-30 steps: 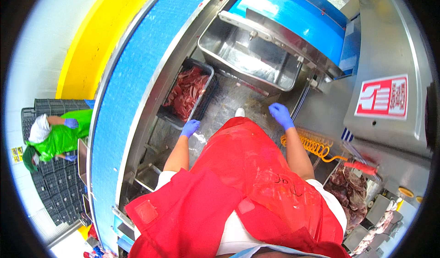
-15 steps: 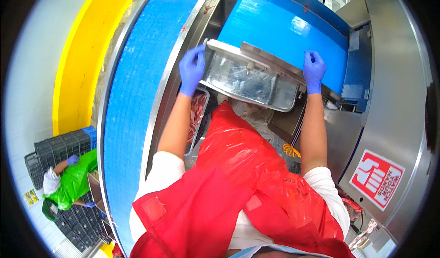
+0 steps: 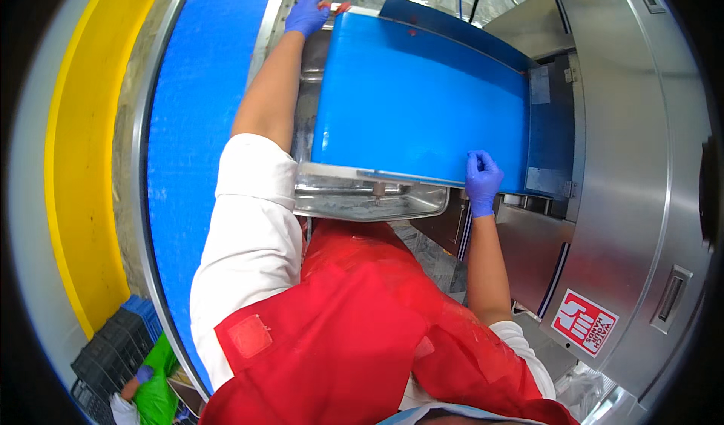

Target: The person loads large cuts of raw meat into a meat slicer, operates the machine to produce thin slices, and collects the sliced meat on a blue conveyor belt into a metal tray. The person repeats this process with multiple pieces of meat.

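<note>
The left hand [image 3: 307, 15], in a purple glove, is between 11 and 12 o'clock, at the far left corner of the short blue belt [image 3: 422, 104]. Its fingers are at a small piece of red meat [image 3: 324, 5]; whether they grip it or only touch it, I cannot tell. A second red piece [image 3: 344, 7] lies just beside it, on the pale edge of the belt. The right hand [image 3: 483, 184], also in a purple glove, is at 3 o'clock, over the near edge of the same belt. It is narrow, with the fingers bent inward and close together.

The short belt fills the space around 1 o'clock, and a tiny red bit [image 3: 412, 32] is near its far side. Below the belt, a metal tray [image 3: 388, 217] shows at its near and left sides. At 6 o'clock is the person's red apron [image 3: 332, 312], with white sleeves [image 3: 253, 176] beside it.

Farther out, a long blue belt [image 3: 204, 123] runs at 10 o'clock, and beyond it a yellow band [image 3: 72, 161]. At 8 o'clock are dark crates [image 3: 113, 353], near a co-worker in green [image 3: 154, 395]. A steel cabinet [image 3: 626, 161] stands at 3 o'clock, bearing a red and white sticker [image 3: 584, 322] at 4 o'clock.
</note>
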Available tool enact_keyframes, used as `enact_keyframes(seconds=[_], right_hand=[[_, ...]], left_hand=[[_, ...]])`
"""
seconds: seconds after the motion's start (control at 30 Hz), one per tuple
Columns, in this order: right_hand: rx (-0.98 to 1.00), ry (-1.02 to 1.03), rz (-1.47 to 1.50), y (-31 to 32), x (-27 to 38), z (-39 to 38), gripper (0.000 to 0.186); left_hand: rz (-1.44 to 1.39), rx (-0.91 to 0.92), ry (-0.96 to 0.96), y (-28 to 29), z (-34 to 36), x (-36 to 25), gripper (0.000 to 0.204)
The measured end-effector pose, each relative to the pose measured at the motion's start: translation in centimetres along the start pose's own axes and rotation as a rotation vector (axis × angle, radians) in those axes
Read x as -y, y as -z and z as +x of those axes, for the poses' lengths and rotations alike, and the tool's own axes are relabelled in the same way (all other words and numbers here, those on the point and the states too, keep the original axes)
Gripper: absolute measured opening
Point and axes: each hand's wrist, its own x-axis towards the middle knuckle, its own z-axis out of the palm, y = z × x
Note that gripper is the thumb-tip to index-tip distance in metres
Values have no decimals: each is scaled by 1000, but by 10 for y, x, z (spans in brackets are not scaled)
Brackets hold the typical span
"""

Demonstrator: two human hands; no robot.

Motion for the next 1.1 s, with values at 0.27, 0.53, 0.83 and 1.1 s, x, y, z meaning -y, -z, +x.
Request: enact_keyframes(seconds=[0.27, 0.53, 0.83, 1.1], right_hand=[[-40, 58, -85, -4, 8, 0, 5], [-36, 62, -102, -7, 11, 4, 7], [-35, 63, -94, -6, 4, 2, 8], [-45, 62, -75, -5, 9, 0, 7]], left_hand=[[-115, -46, -58, -35, 22, 29, 26], [157, 406, 132, 8, 0, 24, 26], [240, -19, -57, -3, 24, -47, 32], [200, 45, -202, -40, 34, -24, 24]])
